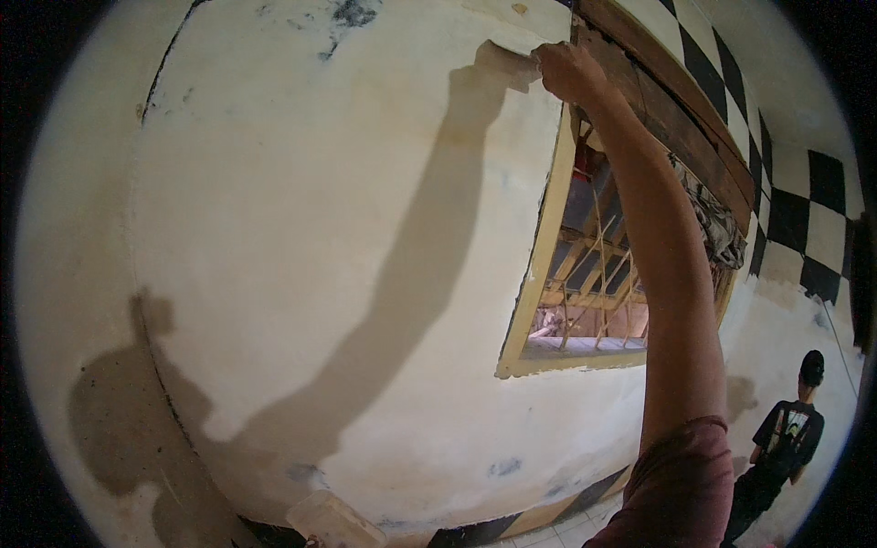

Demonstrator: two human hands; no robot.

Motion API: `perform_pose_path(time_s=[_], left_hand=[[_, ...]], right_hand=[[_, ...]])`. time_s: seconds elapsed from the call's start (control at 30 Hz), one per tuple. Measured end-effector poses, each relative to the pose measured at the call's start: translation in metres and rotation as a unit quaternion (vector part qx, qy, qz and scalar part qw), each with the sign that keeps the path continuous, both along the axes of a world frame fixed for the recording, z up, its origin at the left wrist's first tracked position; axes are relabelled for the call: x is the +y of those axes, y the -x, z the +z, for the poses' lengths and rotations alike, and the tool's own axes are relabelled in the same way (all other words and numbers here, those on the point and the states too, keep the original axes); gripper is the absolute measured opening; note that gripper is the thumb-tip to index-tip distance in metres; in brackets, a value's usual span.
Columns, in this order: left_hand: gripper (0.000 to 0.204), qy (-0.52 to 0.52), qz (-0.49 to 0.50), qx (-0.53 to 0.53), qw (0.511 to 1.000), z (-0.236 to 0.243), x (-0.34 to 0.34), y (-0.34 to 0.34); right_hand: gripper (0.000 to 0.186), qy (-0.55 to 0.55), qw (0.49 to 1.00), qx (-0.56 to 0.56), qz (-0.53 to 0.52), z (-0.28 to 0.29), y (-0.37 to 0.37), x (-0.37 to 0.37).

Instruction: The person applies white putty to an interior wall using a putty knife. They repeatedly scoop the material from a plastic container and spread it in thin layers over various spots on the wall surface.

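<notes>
My right hand (568, 73) is raised high, beside the upper left corner of the window. Its fingers are closed around a thin, flat scraper (516, 49), whose blade lies against or very close to the wall. The wall (301, 219) is cream, with smooth pale patches and a few dark grey stains. At the lower edge a beige, flat, tray-like piece (336, 519) shows in part. What supports it is out of the picture, and my left hand cannot be made out.
A yellow-framed window (539, 301) with inner bars sits behind my right arm, under a brown wooden board (658, 100). Dark cloth (713, 215) hangs at its right. Black and white checks cover the upper wall. A person (786, 438) in dark clothes stands at the lower right.
</notes>
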State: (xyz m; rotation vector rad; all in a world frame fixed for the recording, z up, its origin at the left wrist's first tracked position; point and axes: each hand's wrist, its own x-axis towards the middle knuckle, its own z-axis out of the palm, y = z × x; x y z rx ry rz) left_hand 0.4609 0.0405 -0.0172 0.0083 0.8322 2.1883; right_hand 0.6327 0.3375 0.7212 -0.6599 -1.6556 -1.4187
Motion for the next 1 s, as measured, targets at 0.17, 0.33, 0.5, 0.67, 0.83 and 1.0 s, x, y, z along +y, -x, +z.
perform_pose_path(time_s=[0.17,0.33,0.5,0.67,0.83,1.0], left_hand=[[0.04,0.011,0.017,-0.001,1.0,0.003,-0.003,-0.003],[0.044,0.027,0.042,0.03,0.998,0.006,-0.005,-0.01],[0.047,-0.008,-0.002,0.012,1.0,-0.007,0.0,-0.003],[0.047,-0.03,-0.006,0.018,0.999,-0.009,0.002,-0.003],[0.048,-0.044,0.0,0.023,0.999,-0.016,0.0,0.002],[0.045,-0.04,-0.035,-0.007,0.999,-0.009,-0.01,0.0]], right_hand=[[0.028,0.037,0.999,-0.014,-0.03,-0.028,-0.009,-0.004],[0.026,0.043,0.998,-0.038,0.01,-0.053,-0.013,-0.001],[0.023,0.041,0.997,-0.048,0.032,-0.091,-0.01,0.006],[0.015,-0.028,0.995,-0.076,0.051,-0.164,0.004,0.029],[0.028,0.127,0.984,0.032,0.117,-0.15,-0.028,-0.011],[0.034,0.0,0.994,0.041,0.103,-0.06,-0.022,-0.001]])
